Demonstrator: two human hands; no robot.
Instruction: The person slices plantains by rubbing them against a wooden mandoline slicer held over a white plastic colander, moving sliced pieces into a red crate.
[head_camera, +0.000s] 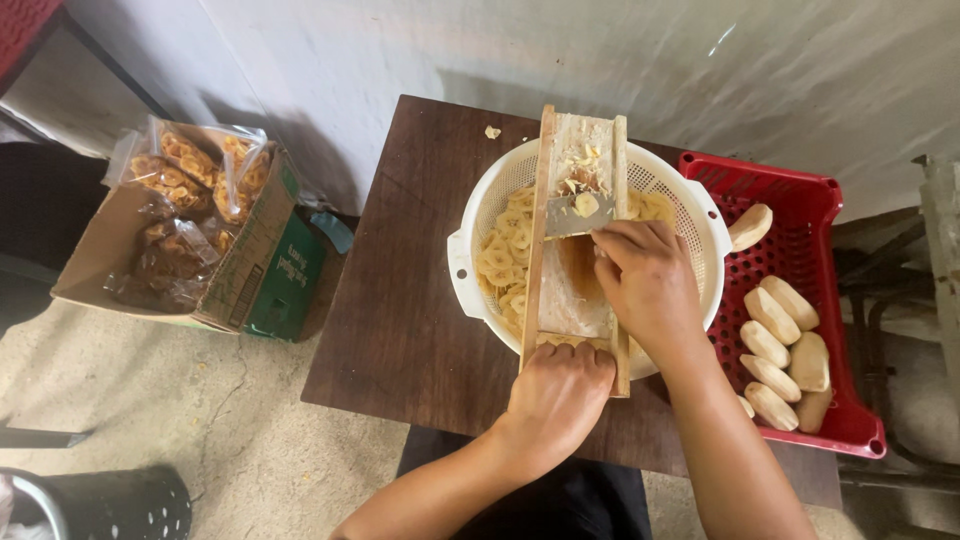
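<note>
Nearest, left hand (558, 388) clenched over the near end of the wooden slicer board (578, 250), holding it steady across the white colander (470, 262). Just beyond, right hand (648, 280) pressed down on the board, fingers curled over a peeled plantain piece (mostly hidden under the palm, so exact grip hard to tell), right behind the metal blade (566, 215). Likely soft and a little slippery, easy to break if squeezed; better held from above with flat fingers, well back from the blade edge. Under the board, thin yellow slices (503, 252) heaped inside the colander, which stands on the dark brown tabletop (400, 330).

To the right of the right hand, red plastic crate (830, 250) with several pale peeled plantains (772, 344), one leaning over its rim.

Far to the left of the left hand, open cardboard box (265, 270) on the floor, brown with green printed side, full of clear plastic bags of fried chips (190, 180), golden and darker brown.
</note>
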